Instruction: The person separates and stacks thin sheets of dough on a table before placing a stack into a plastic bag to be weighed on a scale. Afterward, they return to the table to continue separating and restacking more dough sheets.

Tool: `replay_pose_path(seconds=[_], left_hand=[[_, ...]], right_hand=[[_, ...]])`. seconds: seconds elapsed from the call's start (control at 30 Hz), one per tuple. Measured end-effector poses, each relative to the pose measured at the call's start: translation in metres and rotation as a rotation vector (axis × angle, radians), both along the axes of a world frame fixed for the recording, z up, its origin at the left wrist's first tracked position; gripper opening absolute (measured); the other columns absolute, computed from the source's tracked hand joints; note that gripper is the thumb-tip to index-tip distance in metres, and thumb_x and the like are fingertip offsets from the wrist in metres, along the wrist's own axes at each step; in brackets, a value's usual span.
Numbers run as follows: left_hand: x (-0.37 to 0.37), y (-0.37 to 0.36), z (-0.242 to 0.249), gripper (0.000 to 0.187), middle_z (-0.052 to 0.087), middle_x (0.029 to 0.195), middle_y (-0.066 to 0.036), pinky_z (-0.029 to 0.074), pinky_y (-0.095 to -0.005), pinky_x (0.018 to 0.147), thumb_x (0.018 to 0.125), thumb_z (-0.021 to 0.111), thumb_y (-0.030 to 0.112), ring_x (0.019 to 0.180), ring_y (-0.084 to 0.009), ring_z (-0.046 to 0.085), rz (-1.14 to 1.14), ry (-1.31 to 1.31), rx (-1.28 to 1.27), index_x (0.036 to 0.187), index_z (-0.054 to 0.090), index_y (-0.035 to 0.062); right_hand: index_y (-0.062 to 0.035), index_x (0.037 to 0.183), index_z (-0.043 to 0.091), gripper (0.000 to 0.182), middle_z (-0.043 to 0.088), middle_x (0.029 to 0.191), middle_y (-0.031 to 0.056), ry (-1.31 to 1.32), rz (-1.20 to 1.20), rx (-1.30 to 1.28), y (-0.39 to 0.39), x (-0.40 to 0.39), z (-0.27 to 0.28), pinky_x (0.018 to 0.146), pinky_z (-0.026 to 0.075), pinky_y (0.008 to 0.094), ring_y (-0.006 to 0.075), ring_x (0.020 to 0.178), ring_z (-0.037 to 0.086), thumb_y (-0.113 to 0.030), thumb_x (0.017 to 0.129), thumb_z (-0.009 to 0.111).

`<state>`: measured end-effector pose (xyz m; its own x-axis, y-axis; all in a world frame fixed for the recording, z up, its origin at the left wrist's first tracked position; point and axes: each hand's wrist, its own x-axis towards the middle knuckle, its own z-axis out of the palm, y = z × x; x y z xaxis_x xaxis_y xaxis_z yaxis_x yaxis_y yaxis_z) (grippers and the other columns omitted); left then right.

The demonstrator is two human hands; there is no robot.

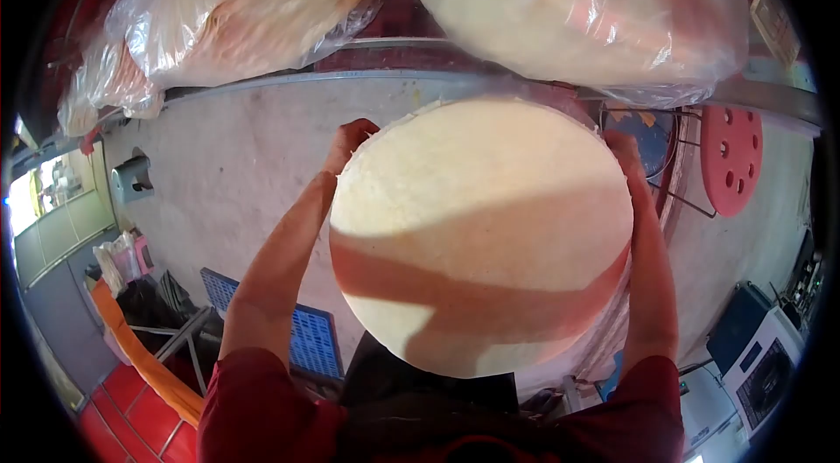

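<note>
A large round, flat, cream-coloured stack or disc fills the middle of the view, with a shadow band across its lower half. My left hand holds its upper left edge, the fingers curled and partly hidden behind it. At the upper right edge, my right hand grips the other side, its fingers mostly out of sight behind the disc. Just beyond hang or rest two clear plastic bags with pale contents, one at the upper left and a bigger one at the upper right.
A metal rail runs below the bags. A pink stool with holes stands at the right. Blue plastic grating lies on the floor at lower left, near an orange cloth. A white boxed appliance is at lower right.
</note>
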<state>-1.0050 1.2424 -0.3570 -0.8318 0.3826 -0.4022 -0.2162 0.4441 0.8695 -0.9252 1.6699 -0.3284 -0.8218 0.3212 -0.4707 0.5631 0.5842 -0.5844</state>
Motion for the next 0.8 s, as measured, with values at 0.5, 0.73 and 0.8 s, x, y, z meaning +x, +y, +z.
replay_pose_path(seconds=[0.5, 0.73, 0.8], left_hand=[[0.008, -0.012, 0.071, 0.022, 0.052, 0.063, -0.006, 0.039, -0.0291, 0.048, 0.065, 0.065, 0.003, 0.050, -0.0163, 0.044, 0.279, 0.330, -0.284, 0.082, 0.051, 0.0055], [0.137, -0.053, 0.046, 0.027, 0.058, 0.083, -0.015, 0.045, -0.0302, 0.060, 0.075, 0.053, 0.004, 0.069, -0.0199, 0.056, 0.549, 0.164, -0.392, 0.101, 0.048, 0.0012], [0.203, -0.101, -0.028, 0.022, 0.058, 0.089, -0.020, 0.043, -0.0399, 0.066, 0.081, 0.045, 0.011, 0.076, -0.0318, 0.056, 0.578, 0.025, -0.442, 0.099, 0.049, -0.0013]], right_hand=[[-0.0046, 0.097, 0.056, 0.023, 0.060, 0.082, 0.0142, 0.327, 0.013, 0.420, 0.004, 0.060, 0.071, 0.065, 0.045, 0.0318, 0.0229, 0.071, 0.059, -0.014, 0.076, 0.056], [0.0014, 0.111, 0.046, 0.042, 0.054, 0.101, 0.0148, 0.404, -0.392, -0.007, 0.028, 0.275, -0.066, 0.076, 0.042, 0.0351, 0.0250, 0.090, 0.053, -0.032, 0.087, 0.037], [0.0008, 0.114, 0.045, 0.049, 0.054, 0.104, 0.0118, 0.363, -0.474, -0.402, -0.014, 0.313, -0.044, 0.082, 0.039, 0.0353, 0.0232, 0.095, 0.050, -0.039, 0.089, 0.030]])
